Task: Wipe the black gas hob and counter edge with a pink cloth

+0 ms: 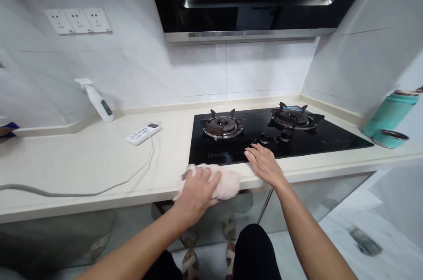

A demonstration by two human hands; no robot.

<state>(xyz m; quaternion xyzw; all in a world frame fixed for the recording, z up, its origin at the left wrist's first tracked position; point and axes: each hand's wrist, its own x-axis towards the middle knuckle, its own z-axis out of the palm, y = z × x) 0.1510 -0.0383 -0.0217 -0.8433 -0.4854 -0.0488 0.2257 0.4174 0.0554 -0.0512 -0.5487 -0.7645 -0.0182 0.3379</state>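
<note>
Sandalled feet [208, 262] and dark trouser legs show at 6 o'clock, on a pale floor below the bench [82, 165] edge.

Left hand [197, 192]: palm down, fingers curled over a pale pink cloth [224, 183], gripping it. Cloth sits bunched on the front lip of the bench, at the 7 o'clock corner of the black gas hob [330, 139], just touching the hob's front edge.

Right hand [263, 163]: open, fingers spread flat, holding nothing. It rests across the hob's front edge, at 3 o'clock from the cloth and just apart from it. Fingertips lie near the two control knobs [274, 138], not touching them.

Hob: two burners, left burner [223, 125] and right burner [292, 117], both beyond the hands at 12 o'clock.

Other items on the bench:
- white remote-like device [143, 133] at 10 o'clock from the cloth, well apart, with a grey cable [109, 187] trailing off to 9 o'clock.
- white spray bottle [97, 101] against the tiled wall, further at 10 o'clock.
- teal flask [390, 112], tilted, with its teal lid [391, 139] just beside it, at 3 o'clock past the hob.

Wall: triple socket plate [78, 20] at 11 o'clock; range hood [251, 2] at 12 o'clock above the hob.
</note>
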